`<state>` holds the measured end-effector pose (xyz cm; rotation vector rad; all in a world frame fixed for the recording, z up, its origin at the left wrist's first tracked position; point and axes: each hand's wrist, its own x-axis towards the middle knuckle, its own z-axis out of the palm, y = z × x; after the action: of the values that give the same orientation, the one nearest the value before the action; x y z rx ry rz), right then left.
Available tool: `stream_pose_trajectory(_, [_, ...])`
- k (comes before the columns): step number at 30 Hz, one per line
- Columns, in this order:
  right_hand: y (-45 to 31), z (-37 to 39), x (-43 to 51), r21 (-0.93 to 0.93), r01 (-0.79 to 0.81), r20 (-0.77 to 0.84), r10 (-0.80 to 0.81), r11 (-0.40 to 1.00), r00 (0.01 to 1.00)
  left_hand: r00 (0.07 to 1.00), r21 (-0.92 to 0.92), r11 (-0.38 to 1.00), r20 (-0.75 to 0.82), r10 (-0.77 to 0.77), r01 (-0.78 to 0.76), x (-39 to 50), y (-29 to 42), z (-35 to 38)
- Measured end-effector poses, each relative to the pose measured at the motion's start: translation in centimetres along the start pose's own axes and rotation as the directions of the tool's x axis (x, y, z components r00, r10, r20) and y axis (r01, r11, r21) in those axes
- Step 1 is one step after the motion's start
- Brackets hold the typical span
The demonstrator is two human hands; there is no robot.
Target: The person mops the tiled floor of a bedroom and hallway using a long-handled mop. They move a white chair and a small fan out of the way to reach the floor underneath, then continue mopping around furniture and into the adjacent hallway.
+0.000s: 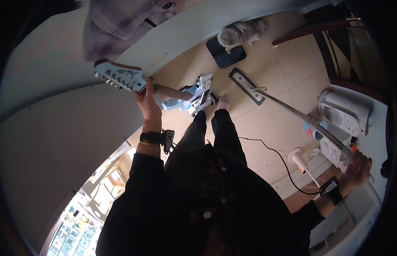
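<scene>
My left hand grips the neck of a light blue electric guitar just below its headstock. The guitar's body is low down near my feet, partly hidden behind a white and black folded stand-like object. Over on the right, my right hand is closed around the upper handle of a flat mop. The mop's dark-edged head rests on the tiled floor, ahead and right of my feet. Both wrists wear black bands with small devices.
A grey and white cat is by a dark square mat or scale near the wall. A white appliance, a blue bucket-like container, a pale pink stand and a black cable lie to the right. A wall borders the left.
</scene>
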<state>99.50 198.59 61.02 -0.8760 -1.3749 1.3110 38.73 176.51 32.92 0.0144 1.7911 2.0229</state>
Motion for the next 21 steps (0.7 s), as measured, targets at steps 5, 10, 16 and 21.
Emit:
stream_pose_trajectory(5, [-0.2, -0.8, -1.3, -0.014, 0.039, -0.057, -0.040, 0.999, 0.998, 0.929, 0.201, 0.907, -0.086, -0.359, 0.369, -3.3, -2.6, -4.2])
stream_pose_trajectory(10, [-0.2, -0.6, -1.5, -0.007, 0.044, -0.060, -0.045, 0.999, 0.997, 0.702, 0.546, 0.647, 0.712, -0.024, -0.532, -4.5, -7.9, 2.3])
stream_pose_trajectory(16, [-0.9, 0.5, -1.3, -0.033, 0.029, -0.042, -0.030, 0.999, 0.999, 0.301, 0.356, 0.023, 0.821, -0.485, -0.934, 1.5, -17.4, 17.6])
stream_pose_trajectory(21, [-1.6, 0.1, -3.1, -0.054, 0.039, -0.055, -0.042, 0.998, 0.998, 0.377, 0.447, 0.063, 0.814, -0.442, -0.892, 2.2, -20.1, 15.4])
